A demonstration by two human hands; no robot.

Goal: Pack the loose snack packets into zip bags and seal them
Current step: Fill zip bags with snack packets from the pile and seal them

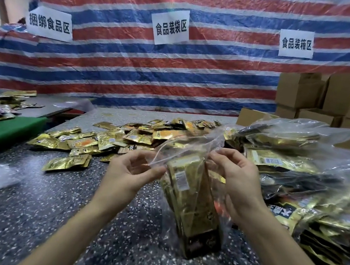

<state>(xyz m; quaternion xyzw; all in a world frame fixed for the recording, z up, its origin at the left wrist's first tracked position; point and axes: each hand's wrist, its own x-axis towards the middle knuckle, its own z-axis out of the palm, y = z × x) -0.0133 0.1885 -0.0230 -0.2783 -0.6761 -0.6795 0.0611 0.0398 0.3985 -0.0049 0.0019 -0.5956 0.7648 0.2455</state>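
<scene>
A clear zip bag (192,202) stands upright on the speckled table (52,201), filled with a stack of gold snack packets. My left hand (131,171) pinches the left side of the bag's open top. My right hand (233,178) pinches the right side of the top, fingers curled on the plastic. Loose gold packets (112,140) lie scattered across the table behind the bag.
Filled clear bags of gold packets (307,191) pile up at the right. Cardboard boxes (331,95) stack at the back right. A green board (6,132) and more packets lie at the left. A striped tarp (155,69) with paper signs hangs behind.
</scene>
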